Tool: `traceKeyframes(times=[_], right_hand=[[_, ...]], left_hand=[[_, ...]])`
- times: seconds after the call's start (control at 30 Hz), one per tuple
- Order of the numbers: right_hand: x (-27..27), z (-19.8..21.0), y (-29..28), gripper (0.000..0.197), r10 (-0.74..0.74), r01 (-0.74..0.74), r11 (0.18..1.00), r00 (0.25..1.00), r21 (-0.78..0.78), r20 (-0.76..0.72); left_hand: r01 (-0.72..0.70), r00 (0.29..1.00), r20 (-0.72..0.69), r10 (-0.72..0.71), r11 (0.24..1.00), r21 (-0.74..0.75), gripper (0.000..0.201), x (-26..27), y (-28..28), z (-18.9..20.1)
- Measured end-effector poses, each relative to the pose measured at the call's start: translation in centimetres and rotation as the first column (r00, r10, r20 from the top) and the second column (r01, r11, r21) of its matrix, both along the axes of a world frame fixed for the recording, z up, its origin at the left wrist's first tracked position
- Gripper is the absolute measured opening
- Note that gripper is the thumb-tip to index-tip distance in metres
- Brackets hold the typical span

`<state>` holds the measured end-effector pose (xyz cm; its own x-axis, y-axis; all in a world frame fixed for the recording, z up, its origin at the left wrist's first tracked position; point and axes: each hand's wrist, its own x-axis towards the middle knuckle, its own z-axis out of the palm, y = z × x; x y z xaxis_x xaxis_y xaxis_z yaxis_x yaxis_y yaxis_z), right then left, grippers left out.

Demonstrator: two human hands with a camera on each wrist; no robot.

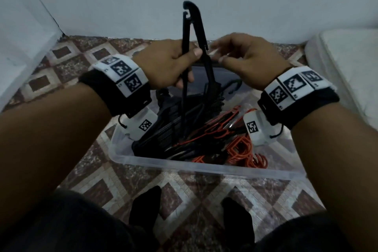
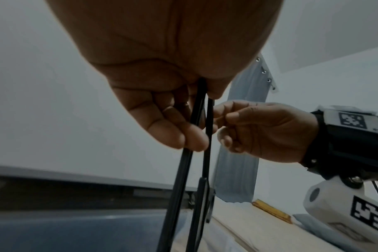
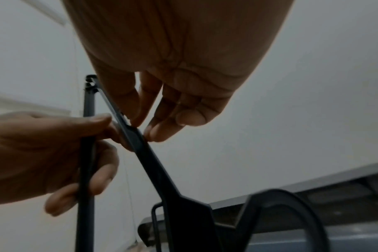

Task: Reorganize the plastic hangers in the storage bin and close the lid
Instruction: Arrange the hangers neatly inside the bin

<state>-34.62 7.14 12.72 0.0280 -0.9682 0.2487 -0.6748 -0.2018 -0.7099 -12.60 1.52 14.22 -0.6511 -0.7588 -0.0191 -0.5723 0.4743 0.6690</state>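
Observation:
A clear plastic bin (image 1: 204, 166) sits on the floor in front of me. It holds a pile of black hangers (image 1: 163, 129) and several red hangers (image 1: 235, 145). Above it, my left hand (image 1: 169, 61) grips one black hanger (image 1: 198, 24) stood on end, fingers curled round its straight bar (image 2: 177, 179). My right hand (image 1: 245, 63) pinches the hanger's sloped arm (image 3: 153, 167) between thumb and fingertips (image 3: 153, 134). A dark grey panel (image 1: 229, 76), apparently the lid, stands at the bin's far end.
The bin rests on a patterned tile floor (image 1: 184, 194) close to a white wall. A white padded edge (image 1: 347, 67) lies to the right, a white board (image 1: 20, 26) to the left. My feet in black socks (image 1: 143, 210) are just before the bin.

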Motion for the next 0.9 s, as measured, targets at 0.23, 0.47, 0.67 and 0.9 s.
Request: traceKeyframes(times=[0.23,0.47,0.67,0.9], right_hand=[[-4.0,-0.7,1.1,0.038,-0.074,0.132,0.978,0.944,0.163,-0.323],[-7.8,-1.8,2.6,0.033,-0.287,0.317,0.948,0.884,0.022,-0.369],[-9.3,-1.0,4.1,0.006,-0.305,0.320,0.943,0.941,0.094,-0.145],[-9.7,0.7,4.9,0.015,-0.400,0.404,0.915,0.895,-0.020,-0.197]], left_hand=[[0.061,0.948,-0.318,0.037,0.954,0.293,0.039,-2.6,0.5,-2.1],[0.107,0.896,-0.437,0.081,0.915,0.389,0.031,-3.8,-0.6,-2.3],[0.103,0.833,-0.512,0.210,0.850,0.516,0.021,-3.1,-2.2,-3.2],[0.073,0.803,0.559,-0.208,0.964,0.254,0.043,-7.0,-1.7,-11.4]])
